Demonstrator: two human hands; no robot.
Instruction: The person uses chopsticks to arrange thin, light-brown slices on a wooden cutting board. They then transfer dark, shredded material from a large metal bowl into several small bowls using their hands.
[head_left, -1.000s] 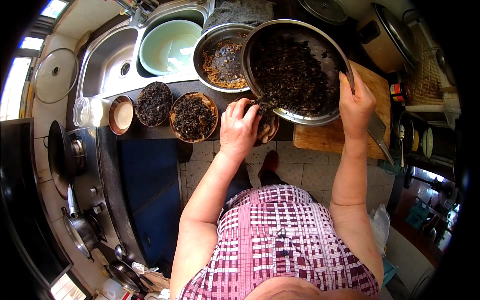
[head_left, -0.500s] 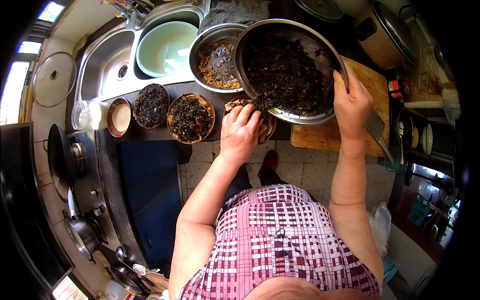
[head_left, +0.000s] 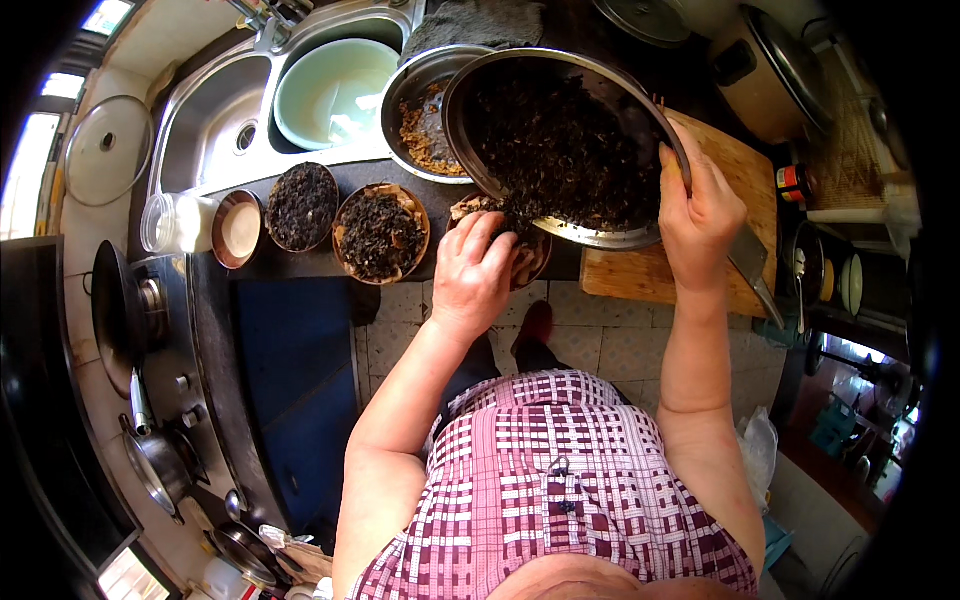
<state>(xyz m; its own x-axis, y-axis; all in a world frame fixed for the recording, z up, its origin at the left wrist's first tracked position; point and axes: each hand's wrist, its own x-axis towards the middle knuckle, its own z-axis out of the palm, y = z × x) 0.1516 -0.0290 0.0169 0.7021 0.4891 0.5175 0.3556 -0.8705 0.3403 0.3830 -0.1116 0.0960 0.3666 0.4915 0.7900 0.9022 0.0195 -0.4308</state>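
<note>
My right hand (head_left: 703,215) grips the right rim of a wide metal basin (head_left: 636,118), fingers behind it and thumb in front. The basin is tilted toward the near left and holds dark, crumbly, leafy material (head_left: 560,145). Under its lower lip sits a small brown bowl (head_left: 541,262) lined with dry brown leaves. My left hand (head_left: 474,272) is over this bowl, fingers curled down to the dark material at the lip; the fingertips are partly hidden. Left of it stand two similar bowls, one of dark material with leaves (head_left: 380,238) and one of dark material (head_left: 302,207).
A second metal basin (head_left: 398,128) with orange-brown bits stands behind. A pale green tub (head_left: 310,95) sits in the sink (head_left: 205,140). On the right lie a wooden board (head_left: 625,280) and a cleaver (head_left: 752,262). A bowl of pale contents (head_left: 240,230) stands at the left.
The metal basin has shifted slightly left and tilted more, its dark material lying nearer the lower lip. My left fingers have curled in a little at the small bowl.
</note>
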